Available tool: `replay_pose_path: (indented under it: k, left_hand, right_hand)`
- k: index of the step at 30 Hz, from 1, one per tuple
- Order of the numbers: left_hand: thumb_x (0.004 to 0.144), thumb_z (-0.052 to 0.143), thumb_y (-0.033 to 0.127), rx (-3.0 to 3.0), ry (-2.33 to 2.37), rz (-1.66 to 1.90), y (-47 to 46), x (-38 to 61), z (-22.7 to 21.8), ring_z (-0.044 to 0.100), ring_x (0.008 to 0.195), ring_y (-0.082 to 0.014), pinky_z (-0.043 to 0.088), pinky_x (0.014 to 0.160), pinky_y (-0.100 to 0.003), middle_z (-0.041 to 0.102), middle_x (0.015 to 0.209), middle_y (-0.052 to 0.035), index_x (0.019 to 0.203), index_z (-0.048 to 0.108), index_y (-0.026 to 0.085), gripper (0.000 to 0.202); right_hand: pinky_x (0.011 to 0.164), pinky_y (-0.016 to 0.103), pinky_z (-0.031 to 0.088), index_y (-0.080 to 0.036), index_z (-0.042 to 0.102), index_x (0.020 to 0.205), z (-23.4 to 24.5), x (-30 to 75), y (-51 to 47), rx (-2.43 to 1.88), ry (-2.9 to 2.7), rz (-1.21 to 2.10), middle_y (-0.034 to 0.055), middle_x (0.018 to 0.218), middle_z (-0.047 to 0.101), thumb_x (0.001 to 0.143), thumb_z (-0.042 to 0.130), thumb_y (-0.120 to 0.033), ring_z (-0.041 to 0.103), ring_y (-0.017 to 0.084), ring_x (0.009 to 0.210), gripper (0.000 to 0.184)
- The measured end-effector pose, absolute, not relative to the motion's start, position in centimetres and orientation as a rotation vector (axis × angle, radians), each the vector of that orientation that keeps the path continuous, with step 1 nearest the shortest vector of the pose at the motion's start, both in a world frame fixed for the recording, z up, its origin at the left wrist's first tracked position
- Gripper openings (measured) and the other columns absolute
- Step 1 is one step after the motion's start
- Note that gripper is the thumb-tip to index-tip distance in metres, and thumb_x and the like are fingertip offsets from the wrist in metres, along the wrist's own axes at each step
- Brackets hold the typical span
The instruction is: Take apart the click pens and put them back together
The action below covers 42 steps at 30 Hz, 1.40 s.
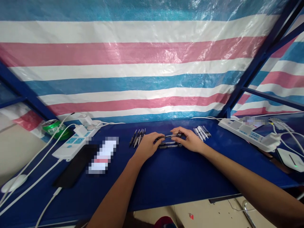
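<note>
My left hand (150, 143) and my right hand (187, 139) face each other over the middle of the blue desk. Between them they grip a dark pen (169, 136) lengthwise, with thumb and fingers closed at either end. Just below it, on the desk, lie clear-barrelled pens (169, 146), partly covered by my fingers. Beside my left hand several dark pens (136, 138) rest side by side. To the right of my right hand sits a row of white and grey pens (201, 133).
At left are a white power strip (73, 144) with plugs and cables, a green can (55, 128), a black phone (73, 166) and a blurred-out screen (103, 155). Another power strip (249, 134) and a white device (291, 160) stand at right. Striped sheeting (142, 53) hangs behind.
</note>
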<state>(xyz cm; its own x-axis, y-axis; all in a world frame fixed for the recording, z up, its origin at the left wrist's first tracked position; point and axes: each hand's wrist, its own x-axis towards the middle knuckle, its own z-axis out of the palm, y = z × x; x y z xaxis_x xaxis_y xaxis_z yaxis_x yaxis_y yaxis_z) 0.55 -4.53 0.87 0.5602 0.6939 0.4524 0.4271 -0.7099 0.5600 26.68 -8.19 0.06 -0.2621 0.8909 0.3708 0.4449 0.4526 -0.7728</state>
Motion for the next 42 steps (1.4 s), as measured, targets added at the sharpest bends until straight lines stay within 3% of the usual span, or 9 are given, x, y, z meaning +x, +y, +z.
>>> replay_pose_path:
  k: [7,10,16,18,21,25,30,35,42]
  left_hand:
    - [0.103,0.062,0.029,2.391,0.921,0.934,-4.60,0.39,1.01,0.074,0.094,-0.0197,0.057,0.089,-0.032,0.080,0.108,-0.0032,0.115,0.078,0.025,0.020]
    - [0.103,0.062,0.031,2.377,0.932,0.922,-4.65,0.36,1.14,0.074,0.093,-0.0195,0.057,0.083,-0.031,0.080,0.109,-0.0033,0.114,0.077,0.024,0.020]
    - [0.104,0.059,0.032,2.359,0.954,0.884,-4.79,0.44,1.05,0.074,0.089,-0.0188,0.055,0.081,-0.030,0.080,0.105,-0.0025,0.114,0.076,0.023,0.021]
    - [0.105,0.058,0.031,2.366,0.927,0.872,-4.81,0.43,0.96,0.074,0.092,-0.0195,0.055,0.084,-0.031,0.080,0.107,-0.0029,0.115,0.075,0.023,0.022]
    - [0.105,0.056,0.031,2.392,0.900,0.877,-4.81,0.39,0.92,0.074,0.100,-0.0214,0.055,0.091,-0.034,0.079,0.112,-0.0046,0.117,0.074,0.023,0.023]
    - [0.105,0.056,0.032,2.406,0.911,0.861,-4.79,0.39,0.95,0.073,0.101,-0.0221,0.055,0.094,-0.035,0.079,0.113,-0.0050,0.116,0.073,0.023,0.022]
    - [0.107,0.052,0.032,2.367,0.940,0.814,-4.87,0.51,1.00,0.074,0.098,-0.0216,0.054,0.090,-0.035,0.078,0.109,-0.0039,0.117,0.069,0.023,0.021]
    - [0.108,0.049,0.030,2.340,0.931,0.794,-5.16,0.59,1.18,0.074,0.100,-0.0221,0.055,0.089,-0.035,0.077,0.112,-0.0048,0.118,0.065,0.023,0.020]
    - [0.109,0.042,0.023,2.415,0.827,0.770,-4.96,0.31,0.93,0.071,0.109,-0.0216,0.053,0.100,-0.037,0.075,0.117,-0.0055,0.132,0.065,0.024,0.032]
  right_hand:
    - [0.073,0.036,0.059,-0.028,0.074,0.115,-0.24,26.66,-8.08,-1.136,-1.873,0.658,0.0050,0.107,0.078,0.098,0.068,-0.045,0.073,0.024,0.091,0.024]
    - [0.081,0.038,0.059,-0.028,0.076,0.105,0.03,26.63,-8.15,-1.077,-1.916,0.534,0.0058,0.111,0.078,0.100,0.066,-0.038,0.072,0.025,0.099,0.014]
    - [0.092,0.041,0.058,-0.027,0.073,0.103,0.00,26.47,-8.02,-0.991,-1.879,0.430,0.0063,0.113,0.077,0.099,0.069,-0.031,0.071,0.024,0.104,0.007]
    - [0.093,0.041,0.058,-0.027,0.073,0.104,-0.08,26.42,-8.03,-1.005,-1.870,0.435,0.0056,0.111,0.077,0.098,0.070,-0.033,0.072,0.023,0.102,0.008]
    - [0.082,0.037,0.059,-0.027,0.071,0.113,-0.18,26.42,-8.16,-1.091,-1.854,0.553,0.0043,0.105,0.077,0.094,0.076,-0.041,0.072,0.023,0.092,0.024]
    - [0.068,0.033,0.057,-0.027,0.073,0.113,-0.44,26.48,-8.17,-1.156,-1.852,0.758,0.0022,0.091,0.077,0.100,0.066,-0.048,0.071,0.021,0.080,0.026]
    - [0.077,0.035,0.058,-0.027,0.077,0.108,-0.67,26.39,-7.73,-1.097,-1.848,0.553,0.0052,0.107,0.077,0.096,0.073,-0.043,0.071,0.022,0.091,0.020]
    - [0.085,0.040,0.058,-0.028,0.077,0.104,-0.47,26.42,-7.61,-0.979,-1.859,0.411,0.0057,0.104,0.077,0.097,0.074,-0.038,0.071,0.023,0.095,0.012]
    - [0.081,0.039,0.061,-0.028,0.077,0.104,-0.61,26.81,-7.56,-1.017,-1.874,0.469,0.0057,0.103,0.078,0.094,0.077,-0.043,0.073,0.023,0.092,0.019]
